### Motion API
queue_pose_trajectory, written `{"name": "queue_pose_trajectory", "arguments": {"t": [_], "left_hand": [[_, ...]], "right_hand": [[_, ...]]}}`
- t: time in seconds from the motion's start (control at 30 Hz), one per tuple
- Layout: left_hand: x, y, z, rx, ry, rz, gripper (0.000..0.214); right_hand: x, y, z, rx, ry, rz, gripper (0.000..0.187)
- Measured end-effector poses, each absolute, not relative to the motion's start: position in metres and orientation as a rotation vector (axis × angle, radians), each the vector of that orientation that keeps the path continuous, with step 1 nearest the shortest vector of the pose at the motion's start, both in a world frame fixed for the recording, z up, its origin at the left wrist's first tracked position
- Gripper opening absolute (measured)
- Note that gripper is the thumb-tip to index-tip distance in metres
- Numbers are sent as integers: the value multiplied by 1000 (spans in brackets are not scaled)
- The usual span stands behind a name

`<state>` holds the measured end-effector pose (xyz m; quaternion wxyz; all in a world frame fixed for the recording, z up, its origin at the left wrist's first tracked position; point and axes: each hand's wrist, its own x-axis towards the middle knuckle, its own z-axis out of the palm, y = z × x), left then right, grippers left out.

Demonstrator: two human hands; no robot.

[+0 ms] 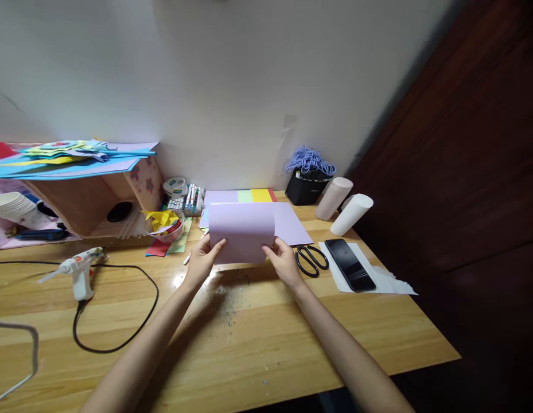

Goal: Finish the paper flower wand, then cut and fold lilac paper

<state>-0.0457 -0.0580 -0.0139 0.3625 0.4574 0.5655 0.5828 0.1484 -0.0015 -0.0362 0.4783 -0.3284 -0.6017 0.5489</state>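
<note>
A lilac sheet of paper [241, 230] is held up off the wooden table [249, 332] with its top curled over. My left hand [205, 261] pinches its lower left corner. My right hand [283, 261] pinches its lower right corner. Behind it lies a stack of coloured paper sheets [257, 196], lilac on top with green, yellow and red edges showing. Black scissors [310, 259] lie just right of my right hand.
A white glue gun [79, 269] with a black cord lies at left. A black phone [350, 264] rests on white paper at right, beside two white rolls [343, 206] and a black pot of blue yarn [308, 172]. A bowl of scraps, markers and a cardboard box stand behind.
</note>
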Motion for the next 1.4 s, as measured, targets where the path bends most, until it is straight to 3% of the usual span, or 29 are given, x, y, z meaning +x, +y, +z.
{"name": "queue_pose_trajectory", "arguments": {"t": [0.27, 0.57, 0.77, 1.17, 1.3, 1.4], "left_hand": [[-42, -57, -49, 1092, 1550, 1345, 41], [-38, -53, -51, 1053, 1578, 1339, 41], [-50, -48, -52, 971, 1720, 1349, 47], [-53, -38, -65, 872, 1699, 1398, 52], [-55, -39, -65, 872, 1709, 1380, 49], [-55, -39, -64, 885, 1736, 1384, 49]], "right_hand": [[148, -1, -65, -972, -1665, 1363, 23], [153, -1, -67, -1070, -1673, 1295, 24], [164, 2, -64, -1022, -1565, 1635, 22], [170, 5, -55, -1009, -1396, 1722, 34], [175, 9, -55, -1015, -1458, 1690, 36], [190, 16, -54, -1165, -1605, 1465, 31]]}}
